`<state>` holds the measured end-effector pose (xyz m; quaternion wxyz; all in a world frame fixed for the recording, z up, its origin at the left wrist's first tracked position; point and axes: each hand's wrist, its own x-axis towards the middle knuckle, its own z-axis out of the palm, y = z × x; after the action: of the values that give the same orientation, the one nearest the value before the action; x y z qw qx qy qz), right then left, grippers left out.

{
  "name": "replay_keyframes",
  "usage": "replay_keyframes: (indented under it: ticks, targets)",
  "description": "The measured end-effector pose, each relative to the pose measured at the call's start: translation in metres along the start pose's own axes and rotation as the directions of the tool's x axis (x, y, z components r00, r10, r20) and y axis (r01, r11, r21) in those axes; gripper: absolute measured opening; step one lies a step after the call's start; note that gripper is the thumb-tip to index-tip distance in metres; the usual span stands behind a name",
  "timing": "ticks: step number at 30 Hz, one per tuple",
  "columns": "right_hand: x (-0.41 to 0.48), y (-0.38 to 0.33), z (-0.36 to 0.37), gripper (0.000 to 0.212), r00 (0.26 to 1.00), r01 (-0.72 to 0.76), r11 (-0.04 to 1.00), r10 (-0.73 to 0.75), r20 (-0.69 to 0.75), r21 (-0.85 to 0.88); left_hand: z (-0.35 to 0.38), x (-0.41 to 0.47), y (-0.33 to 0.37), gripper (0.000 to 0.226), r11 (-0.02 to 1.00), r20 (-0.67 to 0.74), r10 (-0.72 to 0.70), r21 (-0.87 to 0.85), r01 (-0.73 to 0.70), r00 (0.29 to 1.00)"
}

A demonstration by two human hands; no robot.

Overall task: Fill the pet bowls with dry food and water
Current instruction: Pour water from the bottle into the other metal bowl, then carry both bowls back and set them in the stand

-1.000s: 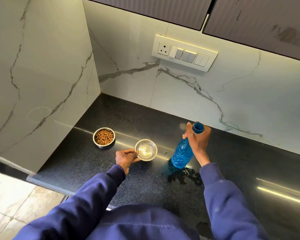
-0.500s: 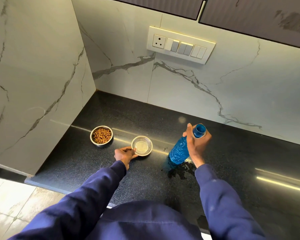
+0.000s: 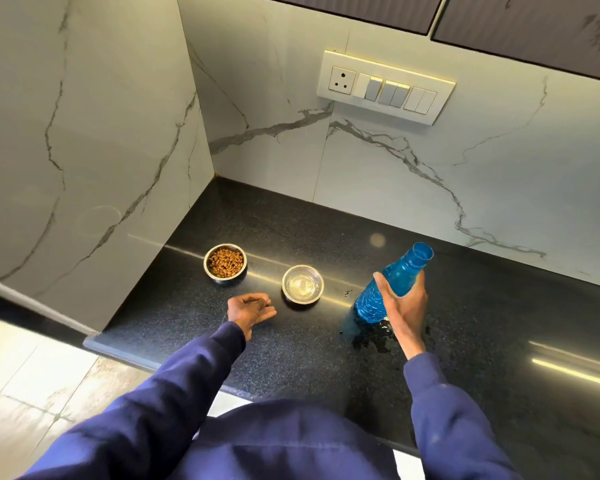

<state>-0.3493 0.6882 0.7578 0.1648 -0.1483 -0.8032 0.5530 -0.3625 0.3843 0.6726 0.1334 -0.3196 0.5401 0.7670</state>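
Kibble bowl [image 3: 225, 264] sat full, water bowl [image 3: 302, 284] clear; right grip [image 3: 404, 304] curled round the open blue bottle [image 3: 400, 273], left grip [image 3: 250, 311] slack, empty.

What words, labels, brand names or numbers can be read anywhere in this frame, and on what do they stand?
None: no readable text shows in this frame.
Blue bottle: no label or print visible.
Kibble bowl and water bowl: plain steel, no markings visible.
Switch panel: no lettering visible.
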Motion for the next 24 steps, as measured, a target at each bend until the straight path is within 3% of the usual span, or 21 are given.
replay_keyframes:
  ticks: [6,9,14,18,24]
  targets:
    - [-0.043,0.055,0.017,0.109,0.987,-0.162,0.935,0.148,-0.065,-0.316,-0.037,-0.005,0.003,0.009,1.000,-0.054,0.019,-0.016,-0.020,0.998]
    - [-0.066,0.063,0.032,0.117,0.937,-0.345,0.868,0.295,-0.188,-0.357,-0.051,-0.006,0.007,0.008,1.000,-0.061,0.017,-0.025,-0.019,0.998]
    - [-0.085,0.068,0.064,0.079,0.881,-0.458,0.855,0.400,-0.254,-0.242,-0.072,-0.001,0.015,0.014,0.999,-0.060,0.023,-0.032,-0.025,0.998]
    - [-0.083,0.066,0.098,0.036,0.841,-0.537,0.843,0.538,-0.063,0.030,-0.085,0.009,0.027,0.016,0.999,-0.066,0.034,-0.041,-0.036,0.997]
    - [-0.061,0.052,0.141,0.021,0.826,-0.559,0.810,0.562,0.042,0.177,-0.101,0.031,0.054,0.025,0.993,-0.152,0.067,-0.085,-0.081,0.986]
